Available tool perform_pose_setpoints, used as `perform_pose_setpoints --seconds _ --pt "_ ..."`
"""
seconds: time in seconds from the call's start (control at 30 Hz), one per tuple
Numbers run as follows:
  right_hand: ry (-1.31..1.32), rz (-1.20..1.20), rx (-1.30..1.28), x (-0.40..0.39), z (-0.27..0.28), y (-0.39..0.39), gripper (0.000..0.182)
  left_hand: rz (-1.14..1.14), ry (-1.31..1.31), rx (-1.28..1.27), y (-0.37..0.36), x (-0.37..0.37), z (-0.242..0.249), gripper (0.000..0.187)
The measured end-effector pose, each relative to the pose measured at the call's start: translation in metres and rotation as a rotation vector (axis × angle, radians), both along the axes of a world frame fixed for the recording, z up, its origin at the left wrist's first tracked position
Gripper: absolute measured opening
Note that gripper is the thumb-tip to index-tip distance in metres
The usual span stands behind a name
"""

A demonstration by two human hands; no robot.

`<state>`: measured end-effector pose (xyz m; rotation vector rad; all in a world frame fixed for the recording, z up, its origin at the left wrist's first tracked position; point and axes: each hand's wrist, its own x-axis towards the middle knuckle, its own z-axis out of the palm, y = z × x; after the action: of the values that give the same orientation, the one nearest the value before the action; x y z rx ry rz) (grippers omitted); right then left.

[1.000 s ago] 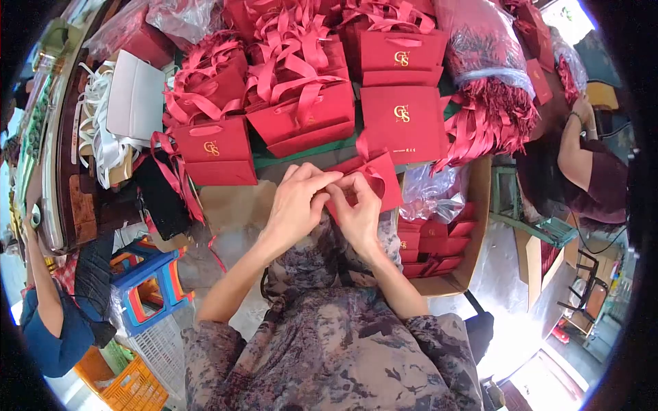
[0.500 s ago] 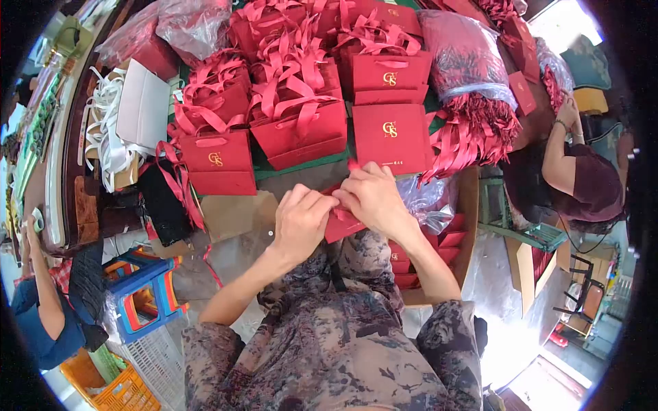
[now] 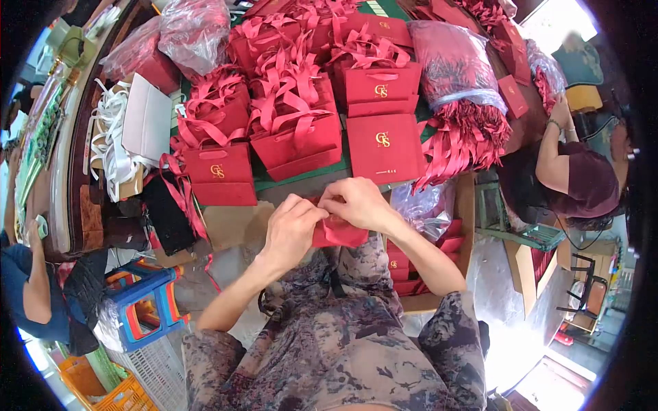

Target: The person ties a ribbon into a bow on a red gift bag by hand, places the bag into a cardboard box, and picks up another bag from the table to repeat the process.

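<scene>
Above my lap, both hands are on a small red paper bag (image 3: 340, 234), its red panel showing just below my fingers. My left hand (image 3: 293, 229) is closed, thumb and fingertips pinching at the bag's upper edge. Close beside it, my right hand (image 3: 360, 204) also pinches there with curled fingers. What lies between the fingertips, perhaps ribbon, is hidden. Straight ahead on the table lies a flat red bag (image 3: 385, 147) with a gold logo. Left of that stand red bags (image 3: 295, 145) with ribbon handles.
A plastic-wrapped bundle of red ribbons (image 3: 459, 75) lies at the right of the table. By my right leg is a cardboard box (image 3: 466, 233) of red bags. Stacked plastic stools (image 3: 147, 301) stand at left. Co-workers sit at right (image 3: 582, 178) and left (image 3: 31, 288).
My hands and the small bag have shifted slightly left, and more of the bag's red face shows below my fingers. The whole view has tilted a little.
</scene>
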<state>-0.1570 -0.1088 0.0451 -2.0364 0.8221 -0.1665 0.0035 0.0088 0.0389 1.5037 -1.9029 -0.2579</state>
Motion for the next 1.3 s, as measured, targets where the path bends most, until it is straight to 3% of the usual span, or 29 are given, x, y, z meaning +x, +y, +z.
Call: perform_pose_setpoints --seconds 0.07,0.23,0.4,0.73,0.87,0.93,0.97,1.13,1.2,1.27,1.3 --pt "0.151 0.051 -0.067 0.0 0.001 0.0 0.025 0.008 -0.009 0.001 0.001 0.001 0.0 0.019" --pt "0.042 0.173 -0.047 -0.003 -0.016 -0.01 0.028 -0.026 -0.003 0.024 0.0 -0.001 0.003 0.019" --pt "-0.045 0.089 0.257 -0.006 -0.02 -0.012 0.02 -0.04 0.04 0.04 0.001 0.003 -0.003 0.024" --pt "-0.153 -0.067 0.418 0.005 -0.05 0.005 0.01 -0.066 0.062 0.074 -0.002 0.01 -0.008 0.019" --pt "-0.172 -0.302 0.276 0.016 -0.048 0.016 0.008 0.027 0.138 0.128 -0.012 0.015 -0.004 0.014" --pt "-0.382 -0.562 0.283 0.018 -0.061 0.01 0.016 0.107 0.171 0.223 -0.009 0.01 -0.004 0.012" --pt "-0.447 -0.568 0.203 0.016 -0.066 0.007 0.014 0.185 0.202 0.317 -0.009 0.008 -0.004 0.011" --pt "-0.437 -0.492 0.182 0.014 -0.058 0.01 0.013 0.25 0.115 0.221 -0.017 0.002 -0.034 0.013" --pt "-0.387 -0.482 -0.11 0.011 -0.057 0.006 0.013 0.266 0.045 0.156 -0.017 0.0 -0.044 0.016" --pt "-0.291 -0.528 -0.076 0.01 -0.051 0.005 0.016 0.294 0.073 0.17 -0.015 0.001 -0.048 0.016" --pt "-0.172 -0.47 -0.232 0.01 -0.052 0.007 0.017 0.294 0.071 0.171 -0.015 0.002 -0.048 0.016"
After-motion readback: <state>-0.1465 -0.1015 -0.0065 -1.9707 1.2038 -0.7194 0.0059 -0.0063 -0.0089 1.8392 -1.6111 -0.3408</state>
